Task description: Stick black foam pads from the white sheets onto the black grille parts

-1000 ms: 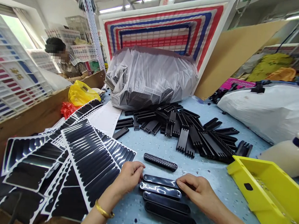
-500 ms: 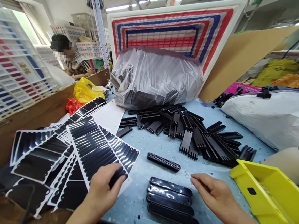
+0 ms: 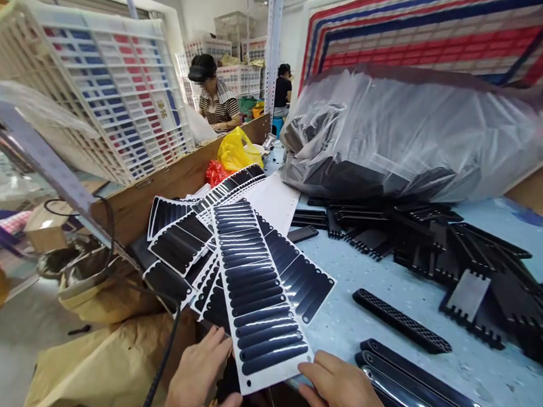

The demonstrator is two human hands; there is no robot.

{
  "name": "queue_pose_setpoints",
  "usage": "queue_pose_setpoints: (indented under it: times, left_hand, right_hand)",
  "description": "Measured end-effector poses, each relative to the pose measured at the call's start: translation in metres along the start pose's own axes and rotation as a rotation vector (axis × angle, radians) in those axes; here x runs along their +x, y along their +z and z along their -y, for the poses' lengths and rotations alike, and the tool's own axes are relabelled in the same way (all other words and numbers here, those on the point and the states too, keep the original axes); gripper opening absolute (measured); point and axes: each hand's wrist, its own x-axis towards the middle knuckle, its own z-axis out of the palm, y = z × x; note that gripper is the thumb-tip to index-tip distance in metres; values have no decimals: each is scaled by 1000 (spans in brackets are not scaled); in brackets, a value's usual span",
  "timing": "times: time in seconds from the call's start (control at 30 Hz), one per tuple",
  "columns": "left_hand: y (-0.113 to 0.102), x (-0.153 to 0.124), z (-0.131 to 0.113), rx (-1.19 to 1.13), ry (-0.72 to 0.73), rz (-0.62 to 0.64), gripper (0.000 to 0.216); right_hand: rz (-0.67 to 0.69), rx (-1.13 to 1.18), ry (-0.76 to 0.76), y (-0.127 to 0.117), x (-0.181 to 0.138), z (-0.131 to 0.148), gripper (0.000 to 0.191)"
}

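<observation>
A white-backed sheet of glossy black strips (image 3: 265,290), each strip rounded at the ends, lies over other such sheets (image 3: 176,243), its lower end reaching past the table's edge. At its lower right corner, my right hand (image 3: 346,388) grips the margin between finger and thumb. My left hand (image 3: 201,375) is near the lower left edge, fingers spread, holding nothing. To the right lie a black bar with a lattice face (image 3: 400,320) and several glossy black bars (image 3: 426,388) side by side, partly out of frame.
Many black toothed pieces (image 3: 471,267) are heaped behind the bars, before a plastic-wrapped bundle (image 3: 397,138). Yellow (image 3: 238,148) and red bags sit by the wooden border. A black cable (image 3: 168,351) hangs at the table's left edge. People (image 3: 216,103) sit beyond.
My view has swung left. The top sheet now stands more upright toward me. My left hand has come off its strips and opened; my right hand has moved from beside the bars to the sheet's corner.
</observation>
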Motion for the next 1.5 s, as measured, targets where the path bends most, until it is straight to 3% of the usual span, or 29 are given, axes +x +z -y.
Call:
queue_pose_setpoints:
  times: [0.07, 0.13, 0.2, 0.27, 0.43, 0.53, 0.67, 0.83, 1.03, 1.2, 1.5]
  left_hand:
    - [-1, -9, 2, -245, -363, -46, 28]
    - [8, -12, -3, -557, -700, -30, 35]
    - [21, -8, -11, -874, -896, 27, 49]
    - [32, -1, -20, -1109, -990, 78, 55]
    - [37, 11, -36, -1363, -989, 193, 50]
    - [39, 13, -40, -1393, -969, 177, 47]
    - [49, 16, -40, -1365, -990, 97, 46]
    - [53, 17, -41, -1375, -1042, 49, 47]
    - [45, 21, -46, -1336, -928, 126, 32]
    - [46, 32, -55, -1294, -899, 209, 18]
    - [63, 29, -52, -1311, -863, 215, 29]
  right_hand:
    - [76, 18, 34, 11, 11, 4, 17]
    - [123, 8, 56, 20, 23, 8, 25]
    - [113, -12, 68, 30, 33, 13, 27]
    - [104, -16, 85, 39, 36, 16, 25]
    - [134, 48, 141, 58, 21, 16, 16]
    - [126, 91, 197, 65, 12, 16, 3]
    - [155, 87, 235, 62, 17, 22, 2]
    - [111, 92, 242, 58, 29, 28, 18]
    - [249, 166, 386, 53, 42, 38, 15]
    - [242, 198, 463, 48, 44, 37, 31]
    - [268, 430, 571, 39, 49, 28, 40]
